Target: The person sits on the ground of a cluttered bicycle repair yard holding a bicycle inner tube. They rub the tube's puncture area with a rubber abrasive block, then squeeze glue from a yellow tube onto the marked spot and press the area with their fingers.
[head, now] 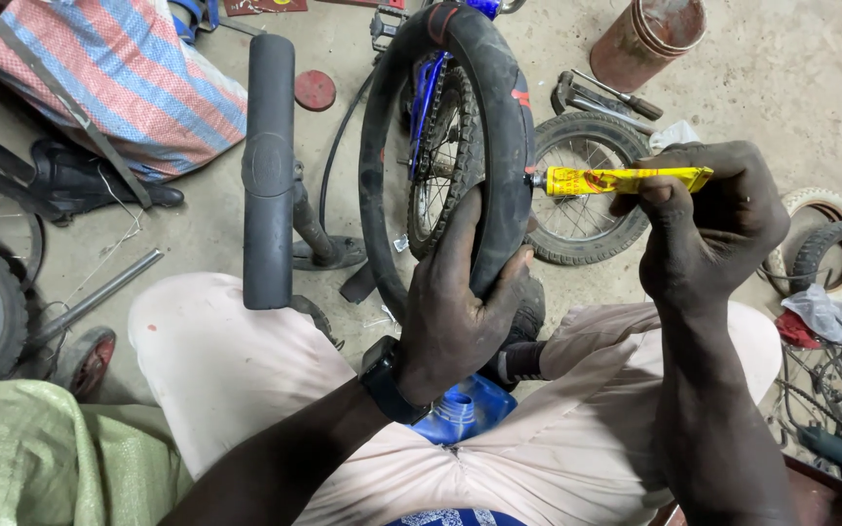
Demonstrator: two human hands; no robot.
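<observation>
Between hands | yellow tube (626, 179) in right grip (704, 219) | nozzle touching inner tube (499, 127)

I see a black inner tube (499, 127) with a small red mark on its side, and a bright yellow glue tube (626, 178) printed with red. Both hands, the left (460, 302) and the right (708, 219), are smeared dark with grime. My trousers (246, 370) are pale pink, with a blue plastic container (465, 409) between the knees. The bicycle frame (431, 93) behind is blue. A woven sack (119, 68) shows red, blue and white stripes; another sack (41, 458) is pale green. The rusty can (650, 39) is reddish brown on a grey concrete floor (782, 88).
</observation>
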